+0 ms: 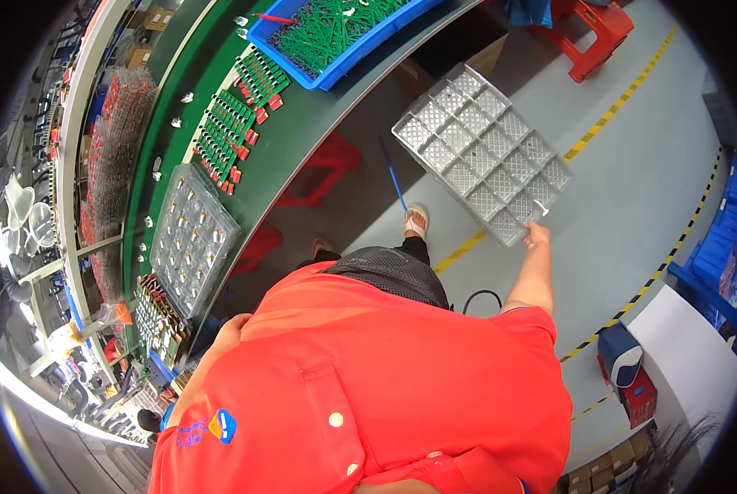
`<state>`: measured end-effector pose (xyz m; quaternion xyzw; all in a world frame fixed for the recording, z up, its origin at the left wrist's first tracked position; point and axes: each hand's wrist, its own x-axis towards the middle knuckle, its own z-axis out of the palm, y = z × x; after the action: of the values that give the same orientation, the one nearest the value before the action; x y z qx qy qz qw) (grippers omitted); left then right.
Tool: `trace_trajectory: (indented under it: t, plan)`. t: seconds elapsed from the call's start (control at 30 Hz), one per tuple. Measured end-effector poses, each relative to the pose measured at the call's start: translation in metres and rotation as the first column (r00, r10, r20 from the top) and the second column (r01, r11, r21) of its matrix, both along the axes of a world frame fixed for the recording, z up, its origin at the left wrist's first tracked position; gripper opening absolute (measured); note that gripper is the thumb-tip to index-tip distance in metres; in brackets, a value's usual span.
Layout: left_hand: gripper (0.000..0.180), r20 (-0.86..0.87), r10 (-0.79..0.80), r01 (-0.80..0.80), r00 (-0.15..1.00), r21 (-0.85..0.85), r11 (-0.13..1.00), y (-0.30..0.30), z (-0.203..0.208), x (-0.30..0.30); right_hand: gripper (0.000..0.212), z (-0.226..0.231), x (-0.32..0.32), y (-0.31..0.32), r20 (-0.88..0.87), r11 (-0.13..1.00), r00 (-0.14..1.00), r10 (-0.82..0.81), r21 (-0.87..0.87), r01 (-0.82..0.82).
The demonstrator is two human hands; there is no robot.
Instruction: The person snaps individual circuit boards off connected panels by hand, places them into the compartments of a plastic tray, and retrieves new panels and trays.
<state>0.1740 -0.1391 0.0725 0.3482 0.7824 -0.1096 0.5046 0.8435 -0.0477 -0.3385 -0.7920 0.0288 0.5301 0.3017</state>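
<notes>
Right hand (537, 235): arm out to the side, thumb and fingers pinching the near corner of a clear tray (485, 156). Tray is off the bench, out over the floor to the right, tilted, its compartment grid facing up. Small white bit (541, 209) at the tray's corner, just beside the fingers.

Left hand (237, 326): low by the bench edge, partly behind the red shirt (434, 370). Fingers mostly hidden, can't tell if it's wide, narrow or holding anything. Nearest item is a loaded tray (222, 240) on the green bench (298, 130), with small parts sitting in its compartments.

Further along the bench: two groups of narrow green boards (223, 125) with red ends, side by side. Beyond them a blue bin (348, 69), piled with green pieces, too tangled to sort. More boards (161, 323) stand packed just past the near end of the loaded tray. Tall stack of clear and red stuff (120, 115) on the far side of the bench, too blurred to call.

Floor: yellow-black tape (619, 100) runs under the held tray and shows on both sides of it. Red stool (603, 31) at upper right, blue containers (724, 222) at far right.
</notes>
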Motion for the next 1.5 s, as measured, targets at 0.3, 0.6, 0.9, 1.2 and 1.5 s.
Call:
trace_trajectory:
  t: [0.3, 0.6, 0.9, 1.2, 1.5]
  plan:
    - [0.038, -0.007, -0.043, 0.043, 0.999, 0.062, 0.997, -0.009, -0.022, -0.028, 0.028, 0.029, -0.002, 0.015, -0.074, 0.991, 0.989, 0.130, 0.042, -0.128]
    - [0.033, 0.071, -0.107, 0.097, 0.992, 0.133, 0.986, -0.024, -0.070, -0.066, 0.029, 0.036, 0.004, 0.022, 0.090, 0.978, 0.974, 0.207, 0.022, -0.210]
    - [0.036, 0.006, -0.315, 0.311, 0.949, 0.141, 0.940, 0.009, -0.092, -0.054, 0.052, 0.194, -0.048, 0.064, 0.293, 0.947, 0.956, -0.001, 0.307, -0.093]
    - [0.033, -0.066, -0.276, 0.251, 0.959, 0.647, 0.720, 0.051, -0.108, -0.051, 0.066, 0.429, -0.021, -0.011, 0.552, 0.642, 0.830, -0.084, 0.667, -0.378]
    - [0.036, 0.186, -0.094, -0.127, 0.978, 0.890, 0.438, 0.096, -0.029, -0.094, 0.071, 0.533, -0.197, 0.003, 0.585, 0.238, 0.789, 0.190, 0.752, -0.615]
